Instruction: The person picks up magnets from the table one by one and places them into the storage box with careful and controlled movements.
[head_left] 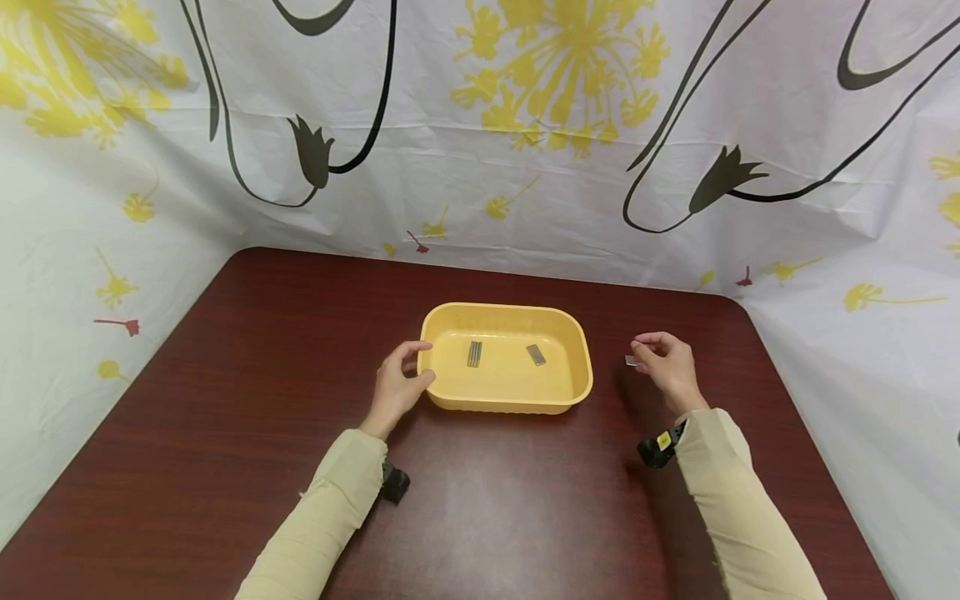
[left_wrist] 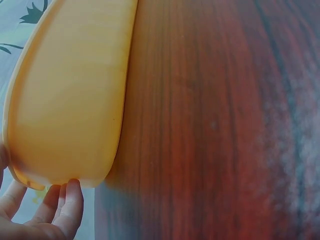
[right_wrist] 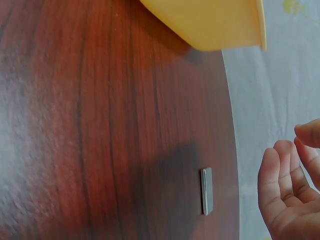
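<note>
A yellow plastic tray (head_left: 502, 404) stands on the table. My left hand (head_left: 397, 385) holds its left end, thumb and forefinger at the rim; in the left wrist view several fingertips (left_wrist: 74, 192) meet the end wall. Inside the tray lie a row of several thin metal pieces (head_left: 475, 354) side by side and a single flat metal piece (head_left: 536, 355). To the right of the tray, my right hand (head_left: 667, 371) hovers by a small flat silver piece (right_wrist: 206, 191) on the table. The right wrist view shows a gap between the fingers and that piece, with nothing visible in the grasp.
The dark red wooden table (head_left: 225, 433) has rounded back corners. A white patterned cloth (head_left: 525, 217) hangs behind it and along both sides. Dark wrist-worn devices sit at both cuffs, the right one (head_left: 660, 447) beside the beige sleeve (head_left: 738, 500).
</note>
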